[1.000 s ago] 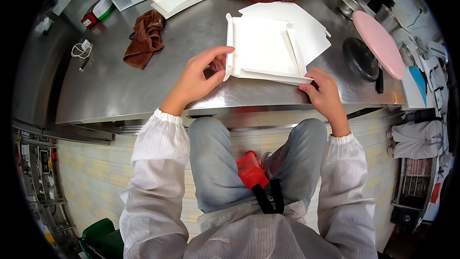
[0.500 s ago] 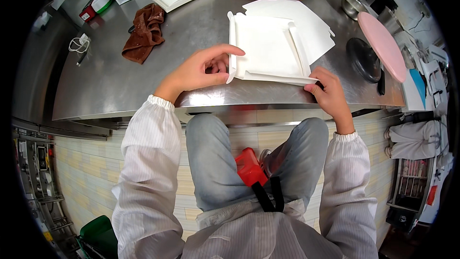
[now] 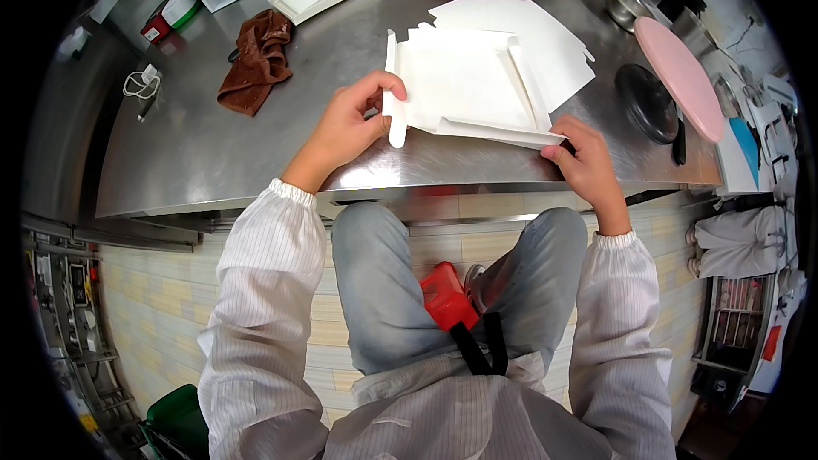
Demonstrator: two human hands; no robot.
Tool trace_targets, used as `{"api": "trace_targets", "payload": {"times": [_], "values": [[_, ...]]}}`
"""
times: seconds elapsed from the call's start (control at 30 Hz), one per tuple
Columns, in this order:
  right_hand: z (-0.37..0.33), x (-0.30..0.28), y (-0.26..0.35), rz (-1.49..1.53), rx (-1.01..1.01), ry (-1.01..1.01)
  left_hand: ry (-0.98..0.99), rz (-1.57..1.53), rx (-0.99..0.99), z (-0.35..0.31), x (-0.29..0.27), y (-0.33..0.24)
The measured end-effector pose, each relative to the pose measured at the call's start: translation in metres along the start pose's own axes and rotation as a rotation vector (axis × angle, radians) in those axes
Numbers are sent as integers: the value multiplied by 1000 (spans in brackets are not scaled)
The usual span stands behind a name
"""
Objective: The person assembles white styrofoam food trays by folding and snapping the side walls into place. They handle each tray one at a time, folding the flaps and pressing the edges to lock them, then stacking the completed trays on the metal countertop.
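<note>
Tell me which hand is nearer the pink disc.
Right. The right hand holds the near right corner of the white carton, left of the pink disc; the left hand, at the carton's left edge, is farther left.

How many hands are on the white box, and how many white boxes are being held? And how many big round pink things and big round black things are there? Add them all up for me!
Hands on the box: 2 (left hand, right hand)
White box being held: 1
Big round pink thing: 1
Big round black thing: 1
Total: 5
</note>
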State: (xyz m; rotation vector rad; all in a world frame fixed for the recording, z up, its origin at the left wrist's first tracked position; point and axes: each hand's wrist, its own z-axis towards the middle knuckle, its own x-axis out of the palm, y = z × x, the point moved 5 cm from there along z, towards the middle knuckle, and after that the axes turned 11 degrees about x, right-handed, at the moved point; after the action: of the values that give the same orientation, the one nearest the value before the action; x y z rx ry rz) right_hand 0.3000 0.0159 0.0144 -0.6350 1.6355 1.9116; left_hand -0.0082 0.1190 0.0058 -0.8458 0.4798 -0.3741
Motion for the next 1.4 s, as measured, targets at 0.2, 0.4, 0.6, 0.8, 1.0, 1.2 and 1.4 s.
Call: {"api": "trace_targets", "payload": {"times": [0.2, 0.4, 0.6, 0.8, 1.0, 1.2, 1.4], "values": [[0, 1, -2, 5, 12, -14, 23, 207, 41, -2, 4, -12], [-1, 3, 0, -14, -45, -26, -25, 324, 22, 1, 16, -26], [-2, 3, 2, -49, -46, -33, 41, 362, -89, 0, 18, -18], [-2, 3, 3, -80, -70, -23, 142, 347, -122, -2, 20, -17], [-3, 5, 7, -95, -59, 4, 209, 546, 90, -5, 23, -24], [-3, 4, 6, -112, -80, 20, 316, 629, 134, -5, 26, -25], [-3, 6, 7, -82, -66, 39, 404, 616, 116, -2, 33, -26]]}}
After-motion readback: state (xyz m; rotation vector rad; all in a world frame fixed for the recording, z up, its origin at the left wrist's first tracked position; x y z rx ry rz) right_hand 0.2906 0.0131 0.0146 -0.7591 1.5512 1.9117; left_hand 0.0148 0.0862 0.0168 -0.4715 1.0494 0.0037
